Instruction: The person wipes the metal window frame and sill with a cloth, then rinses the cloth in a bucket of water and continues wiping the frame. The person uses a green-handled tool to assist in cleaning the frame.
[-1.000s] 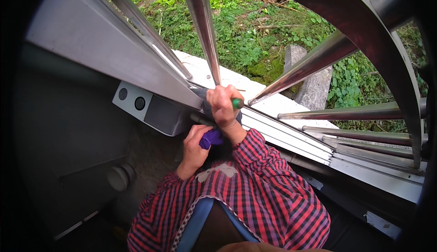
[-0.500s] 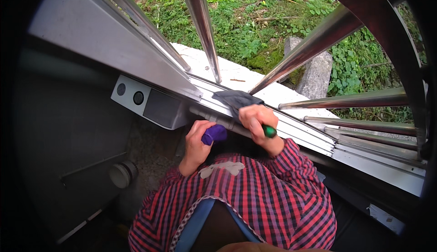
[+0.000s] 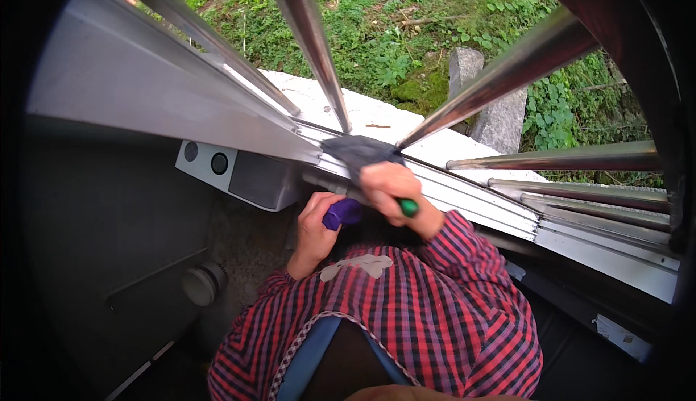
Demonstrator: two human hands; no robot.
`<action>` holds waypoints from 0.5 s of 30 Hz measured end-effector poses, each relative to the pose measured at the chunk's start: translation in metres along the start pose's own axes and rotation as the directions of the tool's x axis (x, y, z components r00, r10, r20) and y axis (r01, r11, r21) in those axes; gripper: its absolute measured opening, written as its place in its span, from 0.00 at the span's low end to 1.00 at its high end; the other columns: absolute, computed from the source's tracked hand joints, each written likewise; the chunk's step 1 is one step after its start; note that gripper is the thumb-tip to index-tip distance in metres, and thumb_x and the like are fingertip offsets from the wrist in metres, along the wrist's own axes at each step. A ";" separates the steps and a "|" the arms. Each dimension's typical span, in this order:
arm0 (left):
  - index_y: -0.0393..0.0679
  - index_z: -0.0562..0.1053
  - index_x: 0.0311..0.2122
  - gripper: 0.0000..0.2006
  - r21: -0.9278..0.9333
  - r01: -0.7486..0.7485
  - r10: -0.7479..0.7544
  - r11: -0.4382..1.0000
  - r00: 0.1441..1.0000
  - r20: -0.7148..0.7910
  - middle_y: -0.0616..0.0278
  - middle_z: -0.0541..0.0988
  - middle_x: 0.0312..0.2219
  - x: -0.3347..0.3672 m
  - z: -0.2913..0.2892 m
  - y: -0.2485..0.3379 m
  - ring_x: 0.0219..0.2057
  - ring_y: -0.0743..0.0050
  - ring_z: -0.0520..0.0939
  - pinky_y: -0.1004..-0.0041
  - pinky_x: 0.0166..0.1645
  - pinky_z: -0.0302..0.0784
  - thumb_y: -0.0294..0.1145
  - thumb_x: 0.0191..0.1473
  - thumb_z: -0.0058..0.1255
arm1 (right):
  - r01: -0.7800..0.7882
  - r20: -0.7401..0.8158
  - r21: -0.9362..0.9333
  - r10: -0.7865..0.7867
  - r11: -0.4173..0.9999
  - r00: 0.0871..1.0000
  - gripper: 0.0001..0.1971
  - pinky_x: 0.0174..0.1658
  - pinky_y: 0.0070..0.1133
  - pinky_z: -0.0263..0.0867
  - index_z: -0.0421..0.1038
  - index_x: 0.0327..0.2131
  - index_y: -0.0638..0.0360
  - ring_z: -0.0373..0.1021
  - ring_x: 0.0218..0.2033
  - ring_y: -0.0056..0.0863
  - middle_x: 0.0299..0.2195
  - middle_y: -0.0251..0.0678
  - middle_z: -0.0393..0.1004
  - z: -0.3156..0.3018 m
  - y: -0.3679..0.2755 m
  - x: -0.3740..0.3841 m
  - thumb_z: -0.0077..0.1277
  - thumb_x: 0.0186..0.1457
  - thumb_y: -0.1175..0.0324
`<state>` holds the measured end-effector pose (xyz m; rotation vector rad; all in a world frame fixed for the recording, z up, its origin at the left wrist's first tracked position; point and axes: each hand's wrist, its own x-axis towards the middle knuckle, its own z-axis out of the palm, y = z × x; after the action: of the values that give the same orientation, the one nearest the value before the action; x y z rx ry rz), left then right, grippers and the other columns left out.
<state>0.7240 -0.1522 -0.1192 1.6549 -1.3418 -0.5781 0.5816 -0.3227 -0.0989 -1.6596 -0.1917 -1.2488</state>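
My right hand point(image 3: 392, 191) is closed round a tool with a green-ended handle point(image 3: 408, 207). From the same fist a dark grey cloth point(image 3: 360, 152) spreads over the white grooved window track point(image 3: 464, 200); whether it wraps the tool's far end is hidden. My left hand point(image 3: 316, 226) grips a rounded purple thing, perhaps a bunched cloth point(image 3: 341, 214), near my chest and just below the track.
Shiny metal bars point(image 3: 312, 39) rise beyond the track on a white ledge point(image 3: 384, 115). A grey window frame point(image 3: 167, 82) runs along the left. Under it sits a grey and white box point(image 3: 254, 178) with two round knobs. A pale pipe end point(image 3: 204, 283) stands lower left.
My right hand has slid leftward along the track, taking the green-ended tool and dark cloth with it. My left hand stays almost in place, still gripping the purple cloth-like thing.
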 end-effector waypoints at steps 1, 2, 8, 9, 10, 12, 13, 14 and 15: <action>0.38 0.79 0.47 0.22 -0.003 0.005 -0.005 1.000 1.000 0.000 0.51 0.80 0.41 -0.001 0.000 -0.001 0.43 0.50 0.83 0.64 0.48 0.79 0.14 0.43 0.60 | 0.019 -0.049 0.088 -0.014 0.996 0.999 0.13 0.18 0.26 0.55 0.58 0.20 0.60 0.59 0.14 0.30 0.14 0.32 0.61 -0.009 -0.015 -0.002 0.42 0.55 0.85; 0.38 0.79 0.47 0.22 -0.019 0.018 -0.018 1.000 1.000 0.004 0.51 0.80 0.41 -0.002 0.000 -0.004 0.43 0.50 0.83 0.64 0.48 0.79 0.13 0.42 0.60 | 0.031 -0.101 0.191 -0.012 0.981 0.995 0.13 0.18 0.26 0.54 0.58 0.20 0.59 0.58 0.13 0.28 0.14 0.32 0.60 -0.017 -0.027 -0.006 0.42 0.56 0.84; 0.38 0.79 0.46 0.22 0.002 0.000 0.000 1.000 1.000 -0.027 0.52 0.80 0.40 -0.005 -0.001 -0.011 0.41 0.49 0.84 0.65 0.45 0.79 0.12 0.41 0.59 | 0.133 -0.063 0.023 -0.132 0.991 0.989 0.14 0.18 0.26 0.53 0.55 0.22 0.59 0.55 0.11 0.26 0.14 0.31 0.59 0.006 -0.023 -0.024 0.42 0.62 0.80; 0.38 0.79 0.46 0.22 -0.002 -0.002 0.002 1.000 1.000 -0.030 0.52 0.80 0.40 -0.005 -0.001 -0.011 0.41 0.49 0.84 0.65 0.46 0.79 0.12 0.42 0.59 | 0.150 -0.066 0.038 -0.148 0.988 0.987 0.14 0.18 0.27 0.54 0.56 0.22 0.59 0.56 0.12 0.28 0.14 0.32 0.60 0.017 -0.010 -0.023 0.43 0.62 0.79; 0.38 0.79 0.46 0.21 -0.007 0.004 -0.005 1.000 1.000 -0.029 0.52 0.80 0.39 -0.004 -0.001 -0.011 0.41 0.49 0.84 0.64 0.46 0.79 0.13 0.42 0.59 | 0.130 -0.073 0.052 -0.126 0.990 0.989 0.14 0.19 0.28 0.55 0.56 0.23 0.60 0.57 0.12 0.29 0.14 0.33 0.61 0.025 0.002 -0.023 0.43 0.62 0.79; 0.38 0.79 0.46 0.23 -0.019 -0.002 0.002 1.000 1.000 -0.025 0.51 0.80 0.40 -0.003 -0.001 -0.009 0.42 0.49 0.84 0.64 0.47 0.79 0.12 0.40 0.60 | 0.087 -0.030 0.079 -0.085 0.993 0.996 0.14 0.22 0.31 0.57 0.55 0.21 0.60 0.61 0.16 0.35 0.17 0.37 0.62 0.032 0.014 -0.021 0.45 0.54 0.85; 0.38 0.79 0.45 0.24 -0.023 0.003 -0.003 1.000 1.000 -0.018 0.51 0.80 0.40 -0.002 -0.001 -0.009 0.43 0.49 0.84 0.63 0.47 0.79 0.11 0.38 0.61 | 0.072 -0.024 0.062 -0.071 0.995 0.997 0.13 0.22 0.31 0.57 0.55 0.20 0.60 0.60 0.16 0.36 0.17 0.37 0.61 0.030 0.014 -0.021 0.44 0.53 0.85; 0.38 0.79 0.45 0.23 -0.031 0.009 -0.009 0.999 1.000 -0.007 0.51 0.80 0.40 -0.002 -0.001 -0.008 0.43 0.49 0.84 0.63 0.47 0.79 0.11 0.39 0.60 | 0.038 0.008 0.042 -0.038 0.998 0.999 0.13 0.22 0.31 0.57 0.55 0.20 0.60 0.60 0.16 0.37 0.17 0.37 0.61 0.027 0.008 -0.022 0.44 0.52 0.86; 0.38 0.79 0.45 0.23 -0.039 0.006 -0.006 0.999 1.000 0.002 0.51 0.80 0.40 -0.001 -0.002 -0.008 0.42 0.50 0.84 0.63 0.47 0.79 0.12 0.39 0.60 | 0.043 0.046 0.044 -0.045 0.998 0.998 0.12 0.22 0.31 0.56 0.57 0.20 0.60 0.60 0.16 0.38 0.17 0.37 0.60 0.017 -0.003 -0.024 0.44 0.51 0.86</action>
<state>0.7290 -0.1506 -0.1249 1.6277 -1.3187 -0.6060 0.5798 -0.2981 -0.1153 -1.6572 -0.2837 -1.2311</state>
